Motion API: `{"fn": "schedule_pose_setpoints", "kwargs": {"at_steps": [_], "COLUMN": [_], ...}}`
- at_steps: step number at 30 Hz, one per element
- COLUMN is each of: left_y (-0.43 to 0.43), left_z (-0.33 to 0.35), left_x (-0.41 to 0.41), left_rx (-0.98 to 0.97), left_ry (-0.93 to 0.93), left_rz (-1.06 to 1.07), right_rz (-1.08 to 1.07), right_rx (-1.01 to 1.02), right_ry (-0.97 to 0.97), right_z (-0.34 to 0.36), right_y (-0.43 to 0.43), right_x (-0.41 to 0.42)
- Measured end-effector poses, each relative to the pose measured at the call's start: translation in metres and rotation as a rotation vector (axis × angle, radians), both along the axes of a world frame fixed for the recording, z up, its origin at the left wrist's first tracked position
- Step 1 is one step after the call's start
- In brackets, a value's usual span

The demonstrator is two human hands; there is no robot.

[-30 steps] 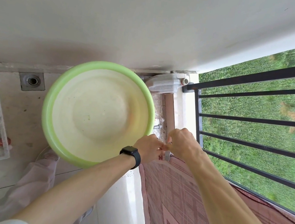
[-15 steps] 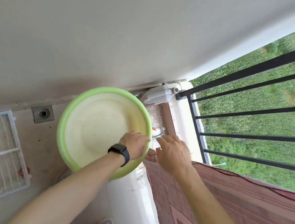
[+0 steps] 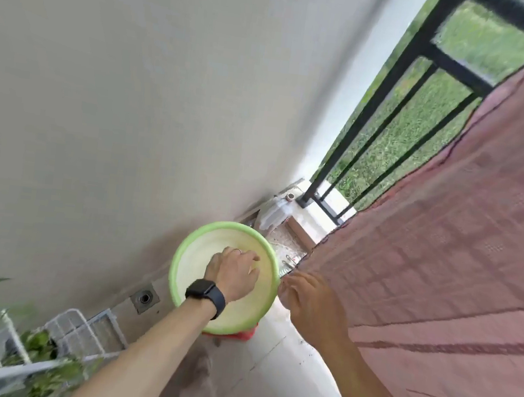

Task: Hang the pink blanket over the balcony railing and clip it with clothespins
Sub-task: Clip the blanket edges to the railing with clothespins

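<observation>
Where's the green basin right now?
Head view, lower centre: the green basin sits by the wall, just left of the pink blanket, with the left hand over it.

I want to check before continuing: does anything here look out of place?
Only the basin: it seems perched on a smaller red thing showing under its near rim. The blanket hangs smoothly over the railing.

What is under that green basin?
A red thing peeks out beneath the green basin at its near edge. The basin covers the rest, so what it is cannot be told.
</observation>
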State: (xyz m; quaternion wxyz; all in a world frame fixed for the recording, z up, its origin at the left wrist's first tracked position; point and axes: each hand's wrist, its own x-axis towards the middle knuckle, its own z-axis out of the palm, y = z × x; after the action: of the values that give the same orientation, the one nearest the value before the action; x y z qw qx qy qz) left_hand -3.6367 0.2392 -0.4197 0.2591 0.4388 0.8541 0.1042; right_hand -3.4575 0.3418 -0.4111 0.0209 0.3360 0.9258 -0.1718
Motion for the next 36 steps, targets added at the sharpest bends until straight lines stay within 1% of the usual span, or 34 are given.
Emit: {"fn": "schedule_pose_setpoints", "kwargs": {"at_steps": [4,8,11,15,18,20,22,24,26,28,30,33,36], "left_y": [-0.016,-0.030,-0.033,0.003,0.028,0.043,0.061,0.082,0.101,0.113,0.117,0.121,0.128], "left_z": [0.057,0.103,0.141,0.224,0.284,0.323,0.362,0.394,0.409,0.402,0.381,0.366,0.373], "left_x": [0.039,0.075,0.094,0.109,0.132,0.152,0.169,0.183,0.195,0.205,0.213,0.219,0.219], "left_rx": [0.042,0.087,0.170,0.419,0.698,0.890,1.001,0.988,0.866,0.729,0.648,0.656,0.649], "left_ry": [0.061,0.194,0.293,0.431,0.562,0.629,0.660,0.680,0.703,0.710,0.670,0.630,0.664], "left_rz": [-0.007,-0.079,-0.138,-0.191,-0.191,-0.186,-0.224,-0.288,-0.351,-0.411,-0.424,-0.363,-0.319], "right_rz": [-0.037,-0.089,-0.117,-0.214,-0.209,-0.251,-0.318,-0.409,-0.498,-0.546,-0.524,-0.478,-0.491], "right_rx": [0.051,0.118,0.183,0.364,0.512,0.608,0.726,0.812,0.779,0.679,0.658,0.711,0.695], "right_ry": [0.016,0.159,0.314,0.455,0.531,0.611,0.655,0.608,0.484,0.358,0.277,0.213,0.220], "right_z": [0.053,0.111,0.157,0.228,0.278,0.312,0.346,0.376,0.394,0.395,0.384,0.375,0.385], "right_y": [-0.008,-0.033,-0.048,-0.033,-0.022,-0.014,-0.003,0.010,0.021,0.029,0.031,0.035,0.042], "right_x": [0.043,0.098,0.139,0.177,0.204,0.222,0.236,0.246,0.257,0.269,0.280,0.286,0.285]}}
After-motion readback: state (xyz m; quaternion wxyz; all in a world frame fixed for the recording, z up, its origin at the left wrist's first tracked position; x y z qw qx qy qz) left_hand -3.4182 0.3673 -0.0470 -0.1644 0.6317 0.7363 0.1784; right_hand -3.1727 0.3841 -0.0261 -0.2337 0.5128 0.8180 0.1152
